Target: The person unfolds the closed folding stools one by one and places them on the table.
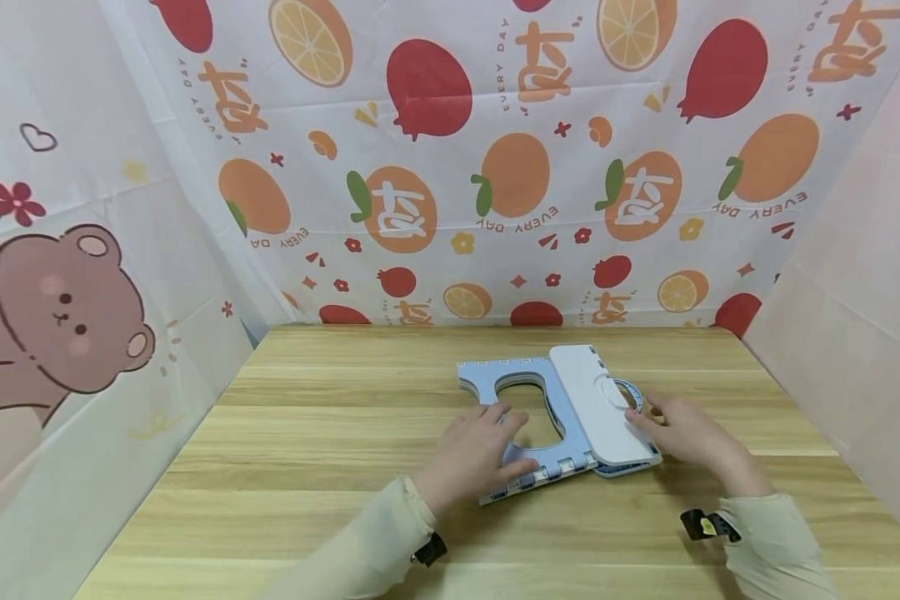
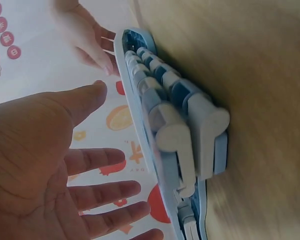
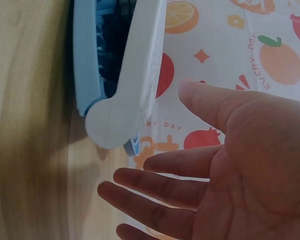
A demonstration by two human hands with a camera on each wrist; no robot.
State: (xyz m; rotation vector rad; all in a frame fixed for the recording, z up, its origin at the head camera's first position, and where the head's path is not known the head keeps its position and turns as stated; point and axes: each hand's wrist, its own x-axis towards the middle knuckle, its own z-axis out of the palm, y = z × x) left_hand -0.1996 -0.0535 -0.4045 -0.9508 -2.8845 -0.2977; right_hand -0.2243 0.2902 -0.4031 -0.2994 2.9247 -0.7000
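A folded plastic step stool (image 1: 588, 404), light blue with a white panel, lies flat on the table. A large rounded opening shows in its blue part, and a curved blue handle (image 1: 633, 392) sticks out at the right. My left hand (image 1: 474, 457) is over the stool's left part with fingers spread; in the left wrist view the fingers (image 2: 105, 192) look straight and apart from the hinged edge. Beside the right end is my right hand (image 1: 682, 429), near the handle. Its fingers (image 3: 160, 187) are extended and hold nothing in the right wrist view; contact is unclear in the head view.
The stool rests on a wood-grain table (image 1: 330, 433). Behind it hangs a fruit-print cloth (image 1: 450, 192), and a cloth with a bear print (image 1: 75, 308) hangs on the left. A pale cloth (image 1: 862, 275) borders the right side.
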